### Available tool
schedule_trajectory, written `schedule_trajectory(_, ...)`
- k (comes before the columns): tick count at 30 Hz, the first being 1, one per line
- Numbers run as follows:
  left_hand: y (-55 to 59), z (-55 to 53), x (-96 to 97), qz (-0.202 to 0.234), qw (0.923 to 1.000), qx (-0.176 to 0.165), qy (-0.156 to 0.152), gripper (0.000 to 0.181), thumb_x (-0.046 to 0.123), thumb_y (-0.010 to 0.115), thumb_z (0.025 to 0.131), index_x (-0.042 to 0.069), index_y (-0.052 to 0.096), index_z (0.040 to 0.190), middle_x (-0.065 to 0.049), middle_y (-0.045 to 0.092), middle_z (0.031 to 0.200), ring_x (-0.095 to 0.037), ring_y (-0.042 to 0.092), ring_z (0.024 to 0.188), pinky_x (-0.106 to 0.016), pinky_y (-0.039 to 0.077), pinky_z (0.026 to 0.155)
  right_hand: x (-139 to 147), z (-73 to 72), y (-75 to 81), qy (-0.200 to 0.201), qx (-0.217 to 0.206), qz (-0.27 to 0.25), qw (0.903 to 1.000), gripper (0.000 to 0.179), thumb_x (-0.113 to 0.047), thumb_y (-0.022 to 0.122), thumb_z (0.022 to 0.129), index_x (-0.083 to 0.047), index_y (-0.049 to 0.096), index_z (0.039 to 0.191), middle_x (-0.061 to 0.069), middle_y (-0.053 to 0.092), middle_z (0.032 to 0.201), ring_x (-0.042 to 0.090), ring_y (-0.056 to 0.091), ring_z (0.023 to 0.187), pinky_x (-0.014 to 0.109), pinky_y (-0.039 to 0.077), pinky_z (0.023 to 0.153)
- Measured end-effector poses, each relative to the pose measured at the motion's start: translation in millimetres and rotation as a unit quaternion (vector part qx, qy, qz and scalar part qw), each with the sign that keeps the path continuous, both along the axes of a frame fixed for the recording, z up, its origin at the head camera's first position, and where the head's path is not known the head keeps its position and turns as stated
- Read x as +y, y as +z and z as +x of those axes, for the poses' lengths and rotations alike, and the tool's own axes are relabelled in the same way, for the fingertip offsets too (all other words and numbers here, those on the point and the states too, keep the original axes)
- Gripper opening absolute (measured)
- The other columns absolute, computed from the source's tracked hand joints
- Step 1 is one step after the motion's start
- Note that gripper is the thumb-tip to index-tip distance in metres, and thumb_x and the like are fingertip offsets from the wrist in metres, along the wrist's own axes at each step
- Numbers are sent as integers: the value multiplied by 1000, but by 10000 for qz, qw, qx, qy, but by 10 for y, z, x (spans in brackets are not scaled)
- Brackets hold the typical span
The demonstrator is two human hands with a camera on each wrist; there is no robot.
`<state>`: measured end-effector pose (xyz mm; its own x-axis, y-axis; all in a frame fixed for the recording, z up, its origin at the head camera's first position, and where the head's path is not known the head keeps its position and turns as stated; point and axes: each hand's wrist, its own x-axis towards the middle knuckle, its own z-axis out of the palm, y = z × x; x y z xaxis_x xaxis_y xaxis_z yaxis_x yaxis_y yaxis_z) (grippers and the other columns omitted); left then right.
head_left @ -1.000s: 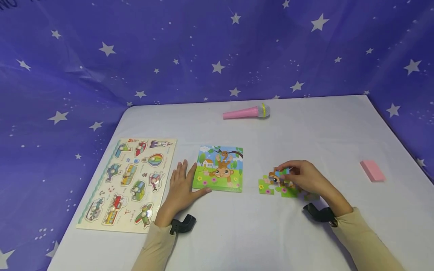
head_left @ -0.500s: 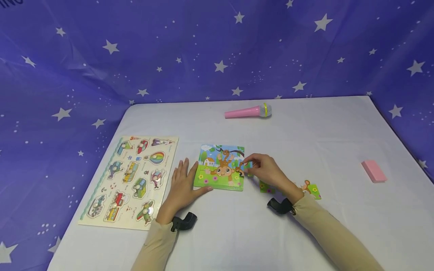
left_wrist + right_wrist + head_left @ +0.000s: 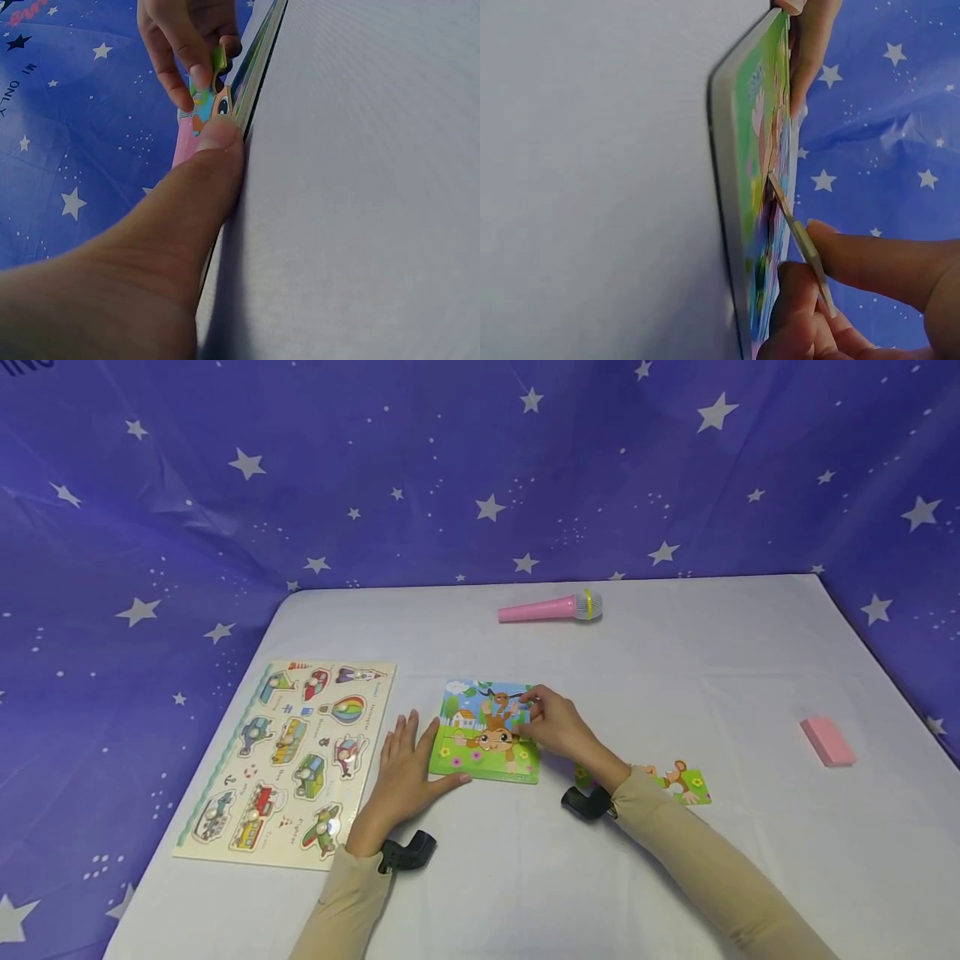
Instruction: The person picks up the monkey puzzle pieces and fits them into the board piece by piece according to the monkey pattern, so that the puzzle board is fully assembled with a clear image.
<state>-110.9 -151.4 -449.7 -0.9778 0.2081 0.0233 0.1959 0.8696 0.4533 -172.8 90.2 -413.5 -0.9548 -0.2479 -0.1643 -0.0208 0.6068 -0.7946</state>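
A monkey jigsaw board (image 3: 480, 767), green at the bottom and blue at the top, lies flat at the middle of the table. My left hand (image 3: 405, 777) rests against its left side, fingers straight and spread, with the thumb along the front edge. Over the board's right part, my right hand (image 3: 557, 727) pinches a jigsaw piece (image 3: 806, 247) between thumb and fingers. The right wrist view shows that piece tilted, one end close at the picture. Part of a monkey's eye and blue show on the piece (image 3: 204, 112) in the left wrist view.
Several loose jigsaw pieces (image 3: 688, 782) lie right of the board, partly hidden by the right forearm. A vehicle peg puzzle (image 3: 281, 760) lies at the left. Behind is a pink toy microphone (image 3: 543, 609); a pink block (image 3: 827, 741) sits far right.
My right hand has picked up a jigsaw piece from the loose ones at the right and carried it left over the board. My left hand stays at the board's side.
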Motion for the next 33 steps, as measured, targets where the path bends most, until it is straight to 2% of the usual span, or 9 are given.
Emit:
schedule_trajectory(8,-25,10,-1,267,9990,361,-40,96,68,57,71,8,31,141,-26,14,148,-41,5,139,-54,4,111,-43,18,-6,26,302,351,9989,32,-15,73,74,-3,58,99,3,51,73,13,44,60,22,36,53)
schedule_trajectory(16,-16,-7,0,-58,9999,-76,32,95,61,63,72,11,25,144,-22,7,151,-37,0,140,-53,2,112,-76,36,-27,9,498,796,9956,32,-21,75,73,-5,60,96,7,58,86,17,48,73,26,39,64)
schedule_trajectory(21,-11,-4,0,-46,10000,-48,25,95,61,63,72,12,26,144,-22,8,151,-38,0,140,-53,3,112,-82,48,-39,32,698,853,9939,43,-19,76,71,-3,54,103,11,52,96,21,49,84,32,42,72)
schedule_trajectory(25,-9,-3,3,-21,10000,-76,20,95,61,63,72,12,25,144,-22,7,151,-37,-1,140,-53,2,112,-72,65,-27,63,816,861,9929,45,-19,76,70,-3,53,105,11,50,98,20,48,84,31,43,72)
schedule_trajectory(29,-9,-3,4,-3,9999,-102,14,95,60,63,72,12,25,144,-21,7,151,-37,-1,141,-53,1,112,-47,105,-6,297,1016,913,9902,38,-22,73,74,-4,58,105,10,53,98,19,49,82,31,43,71)
schedule_trajectory(31,-10,-3,2,-2,9999,-100,18,95,60,64,72,12,25,144,-21,7,151,-37,-1,141,-53,1,112,-29,144,4,501,1192,1054,9860,35,-24,71,77,-6,60,105,9,54,100,19,51,86,33,45,74)
schedule_trajectory(33,-11,-4,0,-22,10000,-81,21,95,60,64,72,12,26,144,-21,7,151,-37,-1,141,-53,2,112,-12,196,10,780,1467,1307,9774,36,-26,69,79,-6,61,107,8,56,103,21,52,92,36,46,79)
